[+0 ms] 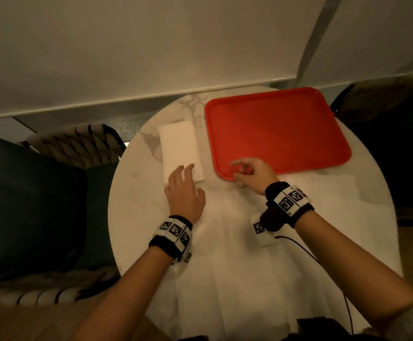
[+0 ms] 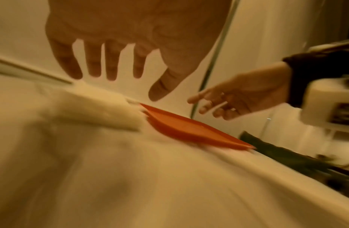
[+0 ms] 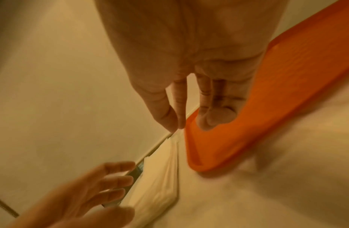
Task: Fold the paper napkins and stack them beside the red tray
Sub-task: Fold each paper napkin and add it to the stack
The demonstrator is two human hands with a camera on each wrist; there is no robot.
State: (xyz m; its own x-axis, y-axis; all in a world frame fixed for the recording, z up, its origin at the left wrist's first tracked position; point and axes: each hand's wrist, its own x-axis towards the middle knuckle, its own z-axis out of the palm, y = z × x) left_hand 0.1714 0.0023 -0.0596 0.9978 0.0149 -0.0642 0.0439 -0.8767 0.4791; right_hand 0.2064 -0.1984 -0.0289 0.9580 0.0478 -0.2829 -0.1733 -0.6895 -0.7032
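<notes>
A red tray point(image 1: 279, 134) lies at the back right of a round marble table point(image 1: 131, 217). Left of it sits a folded stack of white napkins point(image 1: 179, 146). My left hand point(image 1: 184, 190) is flat with fingers spread, its fingertips over the stack's near end; I cannot tell if they touch. My right hand point(image 1: 246, 172) hovers over the tray's near left corner, fingers loosely curled, holding nothing. Unfolded white napkins point(image 1: 249, 254) cover the near part of the table. The left wrist view shows the left hand point(image 2: 119, 64) above the stack point(image 2: 103, 108). The right wrist view shows the right hand point(image 3: 189, 108) over the tray point(image 3: 277, 100).
A woven-back chair point(image 1: 77, 146) with a dark cushion point(image 1: 28, 205) stands left of the table. A dark seat point(image 1: 385, 143) is on the right. A pale wall point(image 1: 151, 45) runs close behind the table. A thin black cable point(image 1: 323, 264) trails from my right wrist.
</notes>
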